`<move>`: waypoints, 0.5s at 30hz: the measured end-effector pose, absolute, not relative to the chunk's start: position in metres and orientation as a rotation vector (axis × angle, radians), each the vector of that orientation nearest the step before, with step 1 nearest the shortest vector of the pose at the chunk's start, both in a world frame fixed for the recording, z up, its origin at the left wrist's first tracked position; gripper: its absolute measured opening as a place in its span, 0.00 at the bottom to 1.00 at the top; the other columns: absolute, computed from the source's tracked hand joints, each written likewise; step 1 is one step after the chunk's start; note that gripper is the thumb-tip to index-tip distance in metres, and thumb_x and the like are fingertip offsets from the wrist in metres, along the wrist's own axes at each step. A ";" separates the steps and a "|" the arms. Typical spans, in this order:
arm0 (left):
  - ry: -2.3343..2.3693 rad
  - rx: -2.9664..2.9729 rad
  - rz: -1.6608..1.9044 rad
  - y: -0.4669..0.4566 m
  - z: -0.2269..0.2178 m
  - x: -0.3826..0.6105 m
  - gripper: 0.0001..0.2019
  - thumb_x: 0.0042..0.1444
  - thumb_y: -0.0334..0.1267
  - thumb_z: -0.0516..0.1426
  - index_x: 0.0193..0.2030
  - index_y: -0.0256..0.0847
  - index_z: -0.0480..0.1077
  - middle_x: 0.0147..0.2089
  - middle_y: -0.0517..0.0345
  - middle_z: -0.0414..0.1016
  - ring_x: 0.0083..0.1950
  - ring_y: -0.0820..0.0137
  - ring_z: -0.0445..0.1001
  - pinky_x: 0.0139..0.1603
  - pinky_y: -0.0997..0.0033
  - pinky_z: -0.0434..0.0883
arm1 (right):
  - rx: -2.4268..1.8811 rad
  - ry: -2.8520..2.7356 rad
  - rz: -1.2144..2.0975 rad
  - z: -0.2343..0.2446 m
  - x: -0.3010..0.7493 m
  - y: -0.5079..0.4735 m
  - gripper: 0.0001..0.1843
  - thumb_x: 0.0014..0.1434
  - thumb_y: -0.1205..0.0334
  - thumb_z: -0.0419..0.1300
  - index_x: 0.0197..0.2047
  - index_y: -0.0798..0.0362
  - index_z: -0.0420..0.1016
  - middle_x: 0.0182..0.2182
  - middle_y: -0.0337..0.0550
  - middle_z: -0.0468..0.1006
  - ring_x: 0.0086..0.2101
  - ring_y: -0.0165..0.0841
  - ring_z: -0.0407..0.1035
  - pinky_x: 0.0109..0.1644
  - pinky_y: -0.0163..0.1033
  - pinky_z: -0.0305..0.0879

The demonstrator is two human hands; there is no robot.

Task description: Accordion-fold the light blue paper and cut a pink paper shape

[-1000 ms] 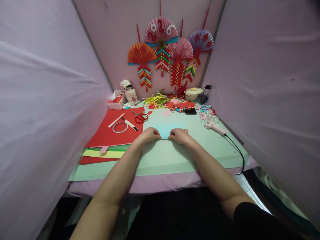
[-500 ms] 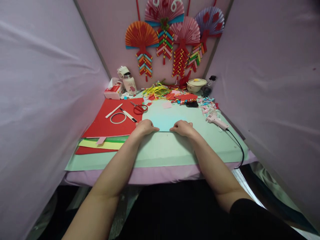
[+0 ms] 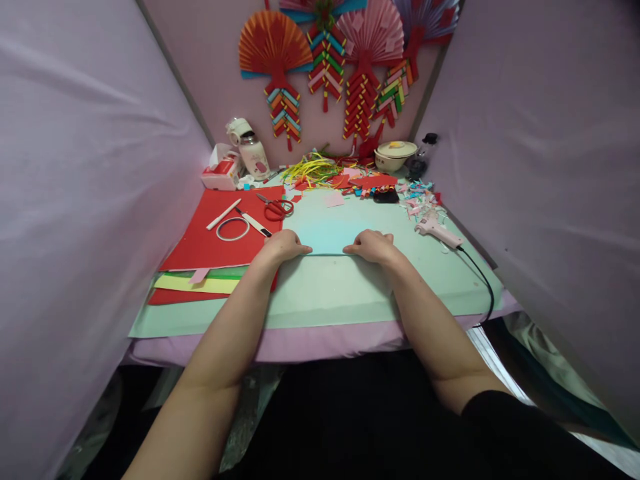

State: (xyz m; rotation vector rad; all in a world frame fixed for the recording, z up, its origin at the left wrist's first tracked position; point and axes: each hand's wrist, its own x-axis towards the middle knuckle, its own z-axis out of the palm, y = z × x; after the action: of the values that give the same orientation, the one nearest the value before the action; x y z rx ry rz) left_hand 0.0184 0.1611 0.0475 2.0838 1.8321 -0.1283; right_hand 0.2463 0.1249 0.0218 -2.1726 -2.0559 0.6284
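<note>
A light blue paper sheet (image 3: 327,230) lies on the pale green mat (image 3: 350,293) in the middle of the table. My left hand (image 3: 281,247) pinches the sheet's near left corner, fingers curled. My right hand (image 3: 373,245) presses on the near right corner, fingers bent and closed on the edge. Both forearms reach in from the bottom of the view.
Red paper (image 3: 220,233) at the left carries red scissors (image 3: 274,208), a tape ring (image 3: 233,229) and a white stick (image 3: 223,214). A pink glue gun (image 3: 434,228) with a black cord lies at the right. Paper scraps, a bowl (image 3: 395,154) and a bottle (image 3: 249,150) line the back. Paper fans hang on the wall.
The camera has tilted downward, so the table and fans sit higher in view. My hands stay on the blue sheet's near edge, slightly further apart.
</note>
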 end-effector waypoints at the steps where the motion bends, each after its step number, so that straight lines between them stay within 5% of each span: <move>1: 1.832 2.082 -0.131 0.161 0.048 0.019 0.17 0.50 0.54 0.62 0.33 0.39 0.77 0.37 0.49 0.79 0.42 0.58 0.76 0.39 0.69 0.67 | -2.179 -2.054 0.625 0.022 0.247 0.125 0.19 0.55 0.43 0.60 0.29 0.51 0.79 0.36 0.49 0.79 0.45 0.45 0.68 0.52 0.50 0.51; 15: 1.843 2.092 -0.184 0.166 0.046 0.020 0.20 0.50 0.56 0.61 0.35 0.39 0.77 0.39 0.46 0.78 0.44 0.54 0.75 0.42 0.64 0.67 | -2.339 -1.992 0.654 0.029 0.285 0.120 0.17 0.55 0.45 0.63 0.35 0.49 0.80 0.39 0.48 0.80 0.46 0.45 0.69 0.55 0.53 0.52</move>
State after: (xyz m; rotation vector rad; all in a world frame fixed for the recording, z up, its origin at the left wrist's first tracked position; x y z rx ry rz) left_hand 0.0197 0.1656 0.0457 2.0917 1.8427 -0.1841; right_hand 0.2852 0.1201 0.0290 -2.3386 -1.9918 0.6544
